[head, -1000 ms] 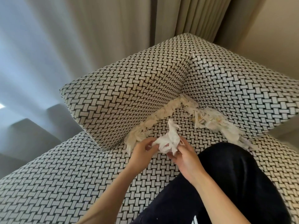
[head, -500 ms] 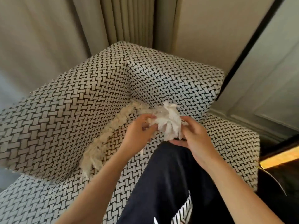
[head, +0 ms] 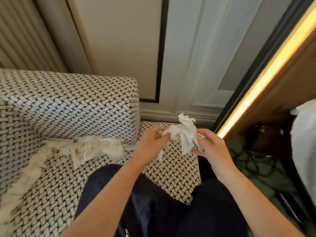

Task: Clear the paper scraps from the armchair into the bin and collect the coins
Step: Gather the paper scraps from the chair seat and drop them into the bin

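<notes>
Both hands hold one bunch of white paper scraps (head: 183, 134) above the right front corner of the armchair seat (head: 172, 170). My left hand (head: 151, 142) pinches its left end, and my right hand (head: 207, 144) grips its right side with strips hanging down. More torn scraps (head: 95, 149) lie heaped along the seam between the seat and the black-and-white woven arm cushion (head: 68, 106), trailing to the lower left (head: 22, 182). I see no coins and no bin.
My dark-trousered knee (head: 153, 202) rests on the seat. A white panelled wall (head: 188, 65) stands behind. To the right are a lit yellow strip (head: 266, 71), a dark bag (head: 268, 139), cables on the floor (head: 256, 161) and a white cloth (head: 304, 142).
The view has swung to the right, away from the chair's back corner. My hands have carried the bunch of scraps rightward to the seat's front right corner.
</notes>
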